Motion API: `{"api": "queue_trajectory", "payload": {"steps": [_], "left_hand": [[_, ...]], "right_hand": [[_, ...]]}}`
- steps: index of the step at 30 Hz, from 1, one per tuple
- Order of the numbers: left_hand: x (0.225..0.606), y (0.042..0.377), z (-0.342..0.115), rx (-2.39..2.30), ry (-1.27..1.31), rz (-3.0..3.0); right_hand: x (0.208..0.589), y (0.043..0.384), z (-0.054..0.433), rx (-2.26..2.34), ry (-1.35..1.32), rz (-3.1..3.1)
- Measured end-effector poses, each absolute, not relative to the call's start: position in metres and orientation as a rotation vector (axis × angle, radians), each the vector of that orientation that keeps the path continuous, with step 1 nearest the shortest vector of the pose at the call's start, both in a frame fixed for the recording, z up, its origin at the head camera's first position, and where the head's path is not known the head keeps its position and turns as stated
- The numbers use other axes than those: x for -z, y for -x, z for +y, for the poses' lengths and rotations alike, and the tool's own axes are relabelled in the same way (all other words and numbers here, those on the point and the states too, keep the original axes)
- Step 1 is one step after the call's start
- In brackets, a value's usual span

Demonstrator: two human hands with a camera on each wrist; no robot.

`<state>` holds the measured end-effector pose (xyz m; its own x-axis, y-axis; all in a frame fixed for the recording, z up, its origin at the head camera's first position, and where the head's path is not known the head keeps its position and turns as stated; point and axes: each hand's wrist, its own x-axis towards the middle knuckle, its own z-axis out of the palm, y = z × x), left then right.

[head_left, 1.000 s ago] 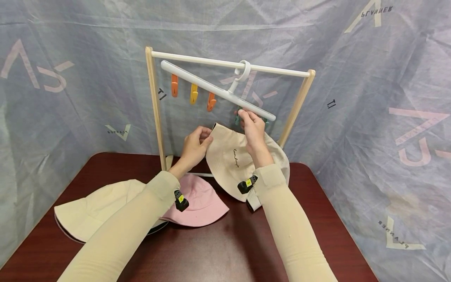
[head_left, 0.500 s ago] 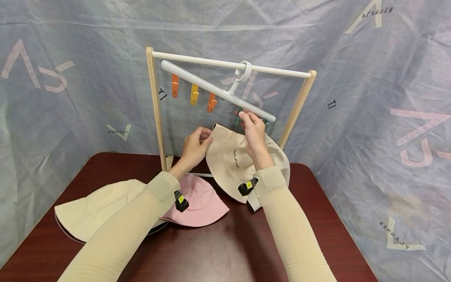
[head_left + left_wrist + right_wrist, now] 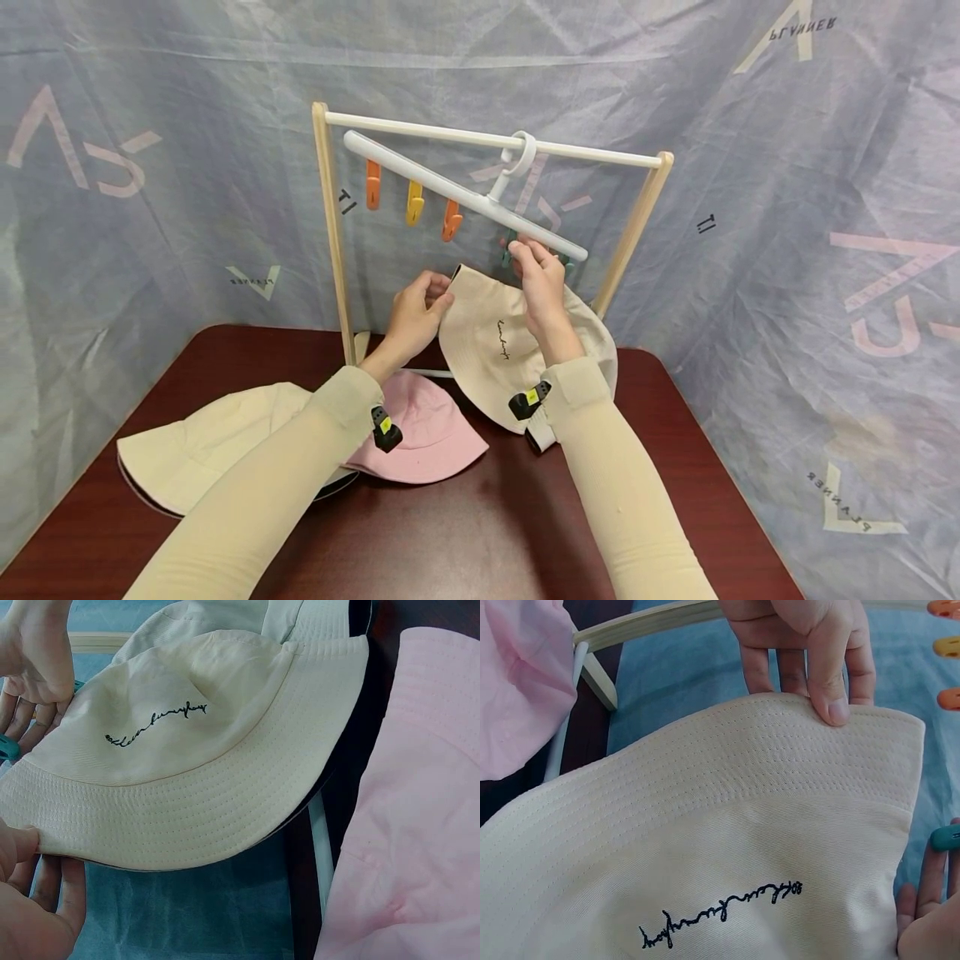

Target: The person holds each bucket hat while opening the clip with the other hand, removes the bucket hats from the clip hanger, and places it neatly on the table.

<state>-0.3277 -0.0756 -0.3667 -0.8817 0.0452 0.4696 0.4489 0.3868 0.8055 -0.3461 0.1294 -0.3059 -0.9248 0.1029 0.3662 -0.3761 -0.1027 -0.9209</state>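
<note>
Beneath the lower, right-hand end of the white clip hanger [image 3: 465, 197], a beige bucket hat [image 3: 487, 342] with dark script embroidered on its crown is held up at a slant, its brim toward the left. The left hand [image 3: 416, 310], below the middle of the hanger, is nearly closed in a pinch on the brim's edge, thumb on the outer face and fingers behind. The right hand [image 3: 542, 283], just under the hanger's lower end, has its fingers bent and its thumb brought in to pinch a teal clip [image 3: 946, 838]; whether that clip bites the fabric I cannot tell. A second green clip [image 3: 568, 265] shows just past this hand, nearer the hanger's tip. Along the raised left half of the hanger hang an orange clip, a yellow clip [image 3: 414, 202] and another orange clip [image 3: 451, 220]. Paler cloth [image 3: 210, 619] with a stitched brim shows behind the beige hat, possibly part of another. Above the hanger runs the white rail [image 3: 420, 129] of a wooden-posted rack, the hook looped over it. Well below the hanger, toward the left, a pink bucket hat [image 3: 420, 433] and a cream bucket hat [image 3: 217, 433] lie on the dark red table [image 3: 450, 550].
</note>
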Motion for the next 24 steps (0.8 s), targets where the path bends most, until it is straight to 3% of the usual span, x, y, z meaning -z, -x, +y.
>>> {"api": "queue_trajectory", "payload": {"steps": [24], "left_hand": [[0.3717, 0.3283, -0.0774, 1.509, 0.447, -2.251]], "right_hand": [[0.3084, 0.3433, 0.1343, -2.110, -0.424, -1.875]]}}
